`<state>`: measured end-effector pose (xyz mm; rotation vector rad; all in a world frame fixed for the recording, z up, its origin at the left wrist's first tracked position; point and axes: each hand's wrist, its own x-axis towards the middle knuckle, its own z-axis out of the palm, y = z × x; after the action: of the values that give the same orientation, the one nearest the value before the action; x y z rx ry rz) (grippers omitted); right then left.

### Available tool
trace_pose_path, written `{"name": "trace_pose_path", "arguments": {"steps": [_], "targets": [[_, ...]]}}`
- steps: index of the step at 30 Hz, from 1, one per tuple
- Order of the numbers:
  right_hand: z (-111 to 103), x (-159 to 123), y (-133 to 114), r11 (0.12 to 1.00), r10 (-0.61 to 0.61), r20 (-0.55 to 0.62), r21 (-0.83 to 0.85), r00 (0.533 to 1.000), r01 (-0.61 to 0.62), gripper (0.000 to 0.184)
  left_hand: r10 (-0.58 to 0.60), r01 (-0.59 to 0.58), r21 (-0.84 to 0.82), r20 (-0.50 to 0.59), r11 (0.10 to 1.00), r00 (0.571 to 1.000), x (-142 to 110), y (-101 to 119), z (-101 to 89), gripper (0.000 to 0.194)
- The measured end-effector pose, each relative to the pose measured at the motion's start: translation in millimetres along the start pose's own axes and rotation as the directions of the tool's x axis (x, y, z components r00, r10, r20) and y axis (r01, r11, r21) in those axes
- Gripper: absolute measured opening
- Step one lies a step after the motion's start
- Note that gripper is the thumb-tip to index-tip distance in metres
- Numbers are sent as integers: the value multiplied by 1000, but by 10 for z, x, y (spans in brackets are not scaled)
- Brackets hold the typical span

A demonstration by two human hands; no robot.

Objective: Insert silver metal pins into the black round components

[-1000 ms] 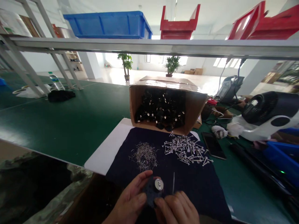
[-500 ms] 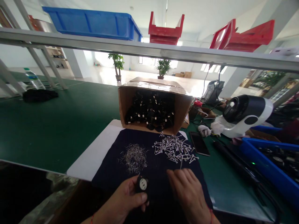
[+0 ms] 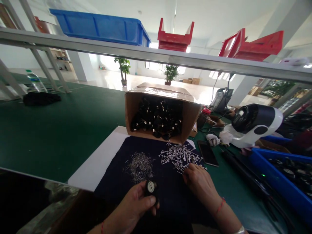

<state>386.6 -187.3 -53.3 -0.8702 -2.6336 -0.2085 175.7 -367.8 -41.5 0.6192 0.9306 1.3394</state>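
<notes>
Head view, table: green top [image 3: 92,112] spreading across the scene, a pale shelf [image 3: 109,49] above it.
Shelf load: a blue tub [image 3: 97,28], then a red bin [image 3: 175,40] to its right.
Cloth: dark blue sheet [image 3: 168,187], lying partly over a white board [image 3: 97,162].
Box: cardboard box [image 3: 190,118] behind the cloth, its open side facing the person, black parts inside.
Far right: blue crate [image 3: 275,177] holding more parts; a fan [image 3: 253,122] stands behind it.
Nails: loose pile [image 3: 179,154] on the cloth before the box.
Pins: smaller, finer heap [image 3: 140,165] left of the nails.
Right hand [image 3: 197,178]: fingers bent, at the near edge of the nails; cannot tell whether they pinch one.
Left hand [image 3: 137,201]: thumb and fingers pinching a black piece [image 3: 151,188].
Black piece: over the cloth, just nearer than the pins, its round pale face showing.
</notes>
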Motion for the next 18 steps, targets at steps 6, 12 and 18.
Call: {"name": "trace_pose_path", "arguments": {"steps": [6, 12, 18], "targets": [[-149, -145, -428, 945, -80, -63, 313, 995, 95, 17, -44, 40, -209, -11, 977, 999, 64, 62, 59, 29], [-318, -127, -811, 813, -79, -129, 566, 988, 139, 19, -50, 52, -315, 13, 948, 999, 76, 6, 12, 27], [-283, -56, -881, 806, -101, -191, 559, 976, 193, 20, -37, 50, -330, 46, 943, 998, 60, 18, -35, 23]]}}
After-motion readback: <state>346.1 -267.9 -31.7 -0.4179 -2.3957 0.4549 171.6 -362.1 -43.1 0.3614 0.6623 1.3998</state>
